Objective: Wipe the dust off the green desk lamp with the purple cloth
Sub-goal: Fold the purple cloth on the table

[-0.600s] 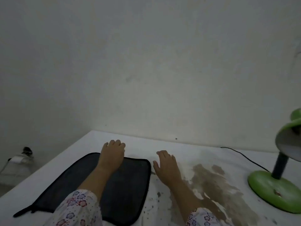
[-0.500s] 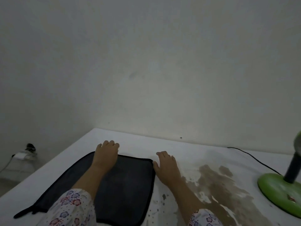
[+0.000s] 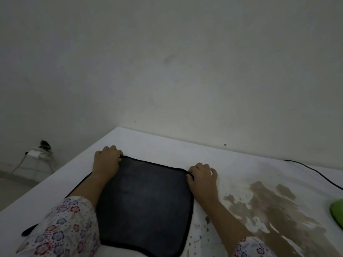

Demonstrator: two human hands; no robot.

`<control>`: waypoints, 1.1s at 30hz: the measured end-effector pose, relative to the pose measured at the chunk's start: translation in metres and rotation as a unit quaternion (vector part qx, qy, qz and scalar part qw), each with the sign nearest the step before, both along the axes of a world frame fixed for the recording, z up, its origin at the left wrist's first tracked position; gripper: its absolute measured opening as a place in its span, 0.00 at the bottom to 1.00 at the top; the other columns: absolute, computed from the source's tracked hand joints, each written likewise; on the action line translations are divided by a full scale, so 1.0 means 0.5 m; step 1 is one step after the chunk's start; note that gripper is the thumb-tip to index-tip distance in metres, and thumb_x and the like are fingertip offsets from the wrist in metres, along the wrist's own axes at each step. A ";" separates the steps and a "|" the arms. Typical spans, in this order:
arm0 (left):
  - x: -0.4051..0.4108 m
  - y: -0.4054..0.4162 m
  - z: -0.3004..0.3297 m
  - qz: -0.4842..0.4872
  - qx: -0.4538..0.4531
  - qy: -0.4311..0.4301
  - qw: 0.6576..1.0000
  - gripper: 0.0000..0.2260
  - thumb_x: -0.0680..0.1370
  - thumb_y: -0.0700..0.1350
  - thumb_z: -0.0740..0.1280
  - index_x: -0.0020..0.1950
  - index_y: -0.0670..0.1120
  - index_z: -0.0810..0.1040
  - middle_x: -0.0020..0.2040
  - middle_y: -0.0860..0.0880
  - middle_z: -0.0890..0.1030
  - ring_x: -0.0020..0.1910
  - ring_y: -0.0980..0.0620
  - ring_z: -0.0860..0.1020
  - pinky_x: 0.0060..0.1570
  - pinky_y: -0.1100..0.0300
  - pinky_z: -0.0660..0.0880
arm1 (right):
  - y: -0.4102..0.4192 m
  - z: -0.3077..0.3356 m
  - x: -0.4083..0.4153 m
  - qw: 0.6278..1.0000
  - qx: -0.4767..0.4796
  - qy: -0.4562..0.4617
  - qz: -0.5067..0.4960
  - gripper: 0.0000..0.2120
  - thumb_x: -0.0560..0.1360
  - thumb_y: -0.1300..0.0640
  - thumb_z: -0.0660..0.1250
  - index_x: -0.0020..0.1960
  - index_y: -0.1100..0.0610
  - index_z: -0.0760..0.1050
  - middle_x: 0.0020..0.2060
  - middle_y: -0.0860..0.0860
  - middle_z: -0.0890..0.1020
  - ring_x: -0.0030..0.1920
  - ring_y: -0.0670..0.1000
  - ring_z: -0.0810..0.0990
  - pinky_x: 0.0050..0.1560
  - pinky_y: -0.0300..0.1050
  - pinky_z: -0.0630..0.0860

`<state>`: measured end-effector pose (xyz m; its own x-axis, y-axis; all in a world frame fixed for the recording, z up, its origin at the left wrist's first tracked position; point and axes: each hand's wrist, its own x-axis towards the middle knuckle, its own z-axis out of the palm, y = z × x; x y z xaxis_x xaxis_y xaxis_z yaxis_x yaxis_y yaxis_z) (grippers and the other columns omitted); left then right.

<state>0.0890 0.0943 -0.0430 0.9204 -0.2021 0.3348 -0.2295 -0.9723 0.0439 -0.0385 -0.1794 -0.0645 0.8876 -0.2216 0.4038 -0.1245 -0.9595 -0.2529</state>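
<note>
Purple cloth (image 3: pixel 146 204): dark, near-black in dim light, black stitched edging, roughly square with rounded corners, spread flat on bench. Lies between hands and under left forearm. Far-left corner under curled fingers of left hand (image 3: pixel 106 160); far-right corner pinched at edge by right hand (image 3: pixel 203 179). Thin black loop sticks out at near-left corner.

Green desk lamp (image 3: pixel 337 214): only rim of green base visible, well right of right hand, cut off by frame edge.

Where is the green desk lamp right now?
Only a sliver of the green desk lamp's base shows at the head view's right edge, on the white table, beyond the brown stain.
</note>
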 end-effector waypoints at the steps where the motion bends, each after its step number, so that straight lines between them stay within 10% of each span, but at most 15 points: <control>1: 0.001 -0.002 0.005 0.005 -0.005 0.008 1.000 0.13 0.80 0.40 0.59 0.61 0.48 0.77 0.56 0.46 0.76 0.57 0.46 0.72 0.56 0.53 0.64 | 0.000 0.001 -0.001 1.000 0.002 -0.002 0.002 0.10 0.79 0.54 0.56 0.54 0.52 0.76 0.52 0.47 0.75 0.58 0.49 0.70 0.68 0.48 0.52; 7: -0.023 0.031 0.068 -0.009 -0.178 -0.040 0.983 0.09 0.76 0.38 0.64 0.50 0.48 0.81 0.52 0.46 0.79 0.56 0.43 0.73 0.55 0.51 0.60 | -0.010 0.040 -0.038 0.979 0.151 -0.110 0.078 0.03 0.75 0.58 0.67 0.46 0.54 0.80 0.43 0.48 0.80 0.50 0.51 0.74 0.60 0.51 0.66; 11: -0.079 0.109 0.113 -0.100 -0.267 -0.017 0.958 0.05 0.75 0.36 0.68 0.47 0.44 0.82 0.50 0.45 0.80 0.53 0.42 0.75 0.57 0.51 0.67 | -0.009 0.097 -0.094 0.939 0.268 -0.122 0.179 0.05 0.74 0.58 0.69 0.42 0.48 0.79 0.41 0.40 0.80 0.49 0.45 0.75 0.50 0.29 0.67; 18: -0.222 0.221 0.124 -0.151 -0.267 0.069 0.949 0.05 0.73 0.35 0.70 0.44 0.42 0.83 0.44 0.47 0.84 0.45 0.54 0.79 0.45 0.81 0.66 | 0.010 0.137 -0.198 0.905 0.269 0.041 0.328 0.04 0.69 0.55 0.74 0.40 0.45 0.83 0.39 0.41 0.82 0.47 0.41 0.76 0.48 0.31 0.71; 28: -0.329 0.279 0.094 -0.117 -0.228 0.188 0.948 0.11 0.71 0.35 0.72 0.40 0.52 0.85 0.43 0.56 0.84 0.47 0.59 0.80 0.53 0.63 0.70 | 0.033 0.113 -0.240 0.877 0.226 0.196 0.376 0.01 0.67 0.53 0.75 0.39 0.49 0.84 0.38 0.44 0.84 0.40 0.42 0.82 0.51 0.37 0.77; 33: -0.292 0.239 0.097 -0.066 -0.300 0.109 0.945 0.06 0.76 0.42 0.68 0.50 0.51 0.82 0.46 0.56 0.82 0.47 0.60 0.77 0.46 0.65 0.69 | 0.031 0.095 -0.206 0.928 0.222 0.096 0.284 0.06 0.73 0.50 0.69 0.42 0.50 0.82 0.40 0.43 0.82 0.41 0.40 0.78 0.45 0.31 0.71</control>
